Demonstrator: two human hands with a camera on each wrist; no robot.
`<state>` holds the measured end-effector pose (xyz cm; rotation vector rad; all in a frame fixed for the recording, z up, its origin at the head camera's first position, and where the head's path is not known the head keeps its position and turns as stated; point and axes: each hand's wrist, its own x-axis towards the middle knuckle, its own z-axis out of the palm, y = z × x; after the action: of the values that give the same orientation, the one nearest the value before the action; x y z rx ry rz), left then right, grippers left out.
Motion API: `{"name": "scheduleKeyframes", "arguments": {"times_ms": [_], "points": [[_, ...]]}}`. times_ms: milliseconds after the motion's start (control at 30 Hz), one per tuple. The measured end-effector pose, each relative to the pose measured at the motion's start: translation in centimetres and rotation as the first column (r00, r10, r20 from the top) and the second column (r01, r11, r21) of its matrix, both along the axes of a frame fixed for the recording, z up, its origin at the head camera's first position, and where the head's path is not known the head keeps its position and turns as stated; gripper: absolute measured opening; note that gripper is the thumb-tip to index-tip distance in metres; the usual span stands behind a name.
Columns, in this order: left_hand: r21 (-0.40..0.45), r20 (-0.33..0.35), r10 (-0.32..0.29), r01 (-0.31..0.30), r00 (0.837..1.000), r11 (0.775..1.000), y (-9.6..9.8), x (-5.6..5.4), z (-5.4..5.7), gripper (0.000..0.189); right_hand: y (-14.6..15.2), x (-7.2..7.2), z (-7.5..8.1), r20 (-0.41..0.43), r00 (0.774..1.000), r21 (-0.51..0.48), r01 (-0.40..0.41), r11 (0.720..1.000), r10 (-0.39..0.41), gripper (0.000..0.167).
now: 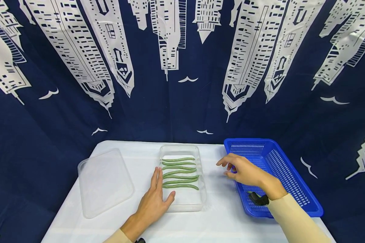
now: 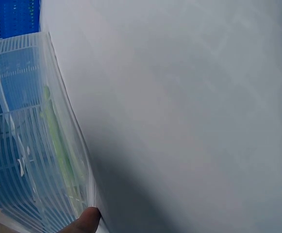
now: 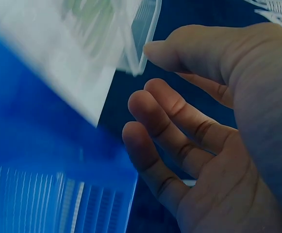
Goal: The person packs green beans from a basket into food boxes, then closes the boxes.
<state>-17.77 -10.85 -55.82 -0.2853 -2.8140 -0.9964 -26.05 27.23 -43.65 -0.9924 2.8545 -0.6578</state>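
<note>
Several green beans lie in a stack of near-parallel rows inside a clear plastic container. My left hand rests at the container's left side, its fingers straight along the wall and the thumb at the near left part. In the left wrist view a fingertip touches the container's edge. Over the left rim of a blue basket hovers my right hand, fingers loosely bent and holding nothing. A small green bit shows in the basket, mostly hidden behind the black wrist camera.
A translucent lid lies flat on the white table, left of the container. Behind the table hangs a dark blue cloth with white building shapes. The basket reaches the table's right edge.
</note>
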Motion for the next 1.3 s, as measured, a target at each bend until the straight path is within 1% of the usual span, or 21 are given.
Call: {"name": "scheduleKeyframes", "arguments": {"times_ms": [167, 300, 400, 500, 633, 733, 800, 933, 1033, 1200, 1267, 1300], "points": [[0.0, 0.006, 0.001, -0.001, 1.0, 1.0, -0.1, 0.0, -0.1, 0.104, 2.8, 0.3, -0.2, 0.026, 0.996, 0.029, 0.085, 0.996, -0.086, 0.037], [0.005, 0.009, -0.001, 0.001, 1.0, 1.0, 0.0, 0.0, -0.2, 0.104, 5.1, 0.5, -0.5, 0.062, 0.989, 0.044, 0.135, 0.99, -0.137, 0.04], [0.007, 0.006, 0.002, -0.002, 1.0, 1.0, -0.1, -0.1, -0.1, 0.104, 6.6, 0.5, -0.9, 0.094, 0.987, 0.029, 0.13, 0.991, -0.133, 0.042], [0.009, 0.007, 0.004, -0.004, 1.0, 1.0, -0.1, -0.1, -0.1, 0.105, 8.0, 0.4, -1.6, 0.122, 0.986, 0.014, 0.112, 0.994, -0.113, 0.043], [0.012, 0.01, 0.005, -0.005, 1.0, 1.0, -0.1, -0.1, -0.2, 0.105, 9.6, 0.1, -2.7, 0.168, 0.982, 0.035, 0.086, 0.996, -0.091, 0.042], [0.011, 0.007, 0.007, -0.007, 1.0, 1.0, -0.1, 0.0, -0.2, 0.105, 10.6, -0.2, -3.4, 0.231, 0.969, 0.072, 0.068, 0.995, -0.083, 0.044], [0.01, 0.004, 0.009, -0.009, 1.0, 1.0, -0.1, -0.1, -0.1, 0.105, 11.1, -0.4, -3.7, 0.285, 0.955, 0.093, 0.057, 0.994, -0.081, 0.045], [0.007, 0.006, 0.008, -0.008, 1.0, 1.0, -0.2, -0.1, -0.1, 0.105, 11.8, -0.9, -4.6, 0.372, 0.926, 0.094, 0.027, 0.995, -0.061, 0.046], [0.009, 0.009, 0.009, -0.009, 1.0, 1.0, -0.2, -0.1, 0.0, 0.105, 11.9, -1.2, -5.2, 0.417, 0.906, 0.086, 0.031, 0.996, -0.064, 0.044], [0.016, 0.011, 0.003, -0.003, 1.0, 1.0, -0.3, -0.1, 0.0, 0.105, 11.6, -1.4, -5.8, 0.463, 0.884, 0.074, 0.039, 0.996, -0.069, 0.041], [0.017, 0.009, 0.001, -0.001, 1.0, 1.0, -0.3, -0.1, 0.0, 0.105, 11.4, -1.4, -5.9, 0.47, 0.88, 0.071, 0.036, 0.997, -0.065, 0.041], [0.016, 0.007, 0.002, -0.002, 1.0, 1.0, -0.3, -0.1, 0.0, 0.105, 11.3, -1.4, -6.0, 0.465, 0.883, 0.074, 0.031, 0.997, -0.062, 0.041]]}}
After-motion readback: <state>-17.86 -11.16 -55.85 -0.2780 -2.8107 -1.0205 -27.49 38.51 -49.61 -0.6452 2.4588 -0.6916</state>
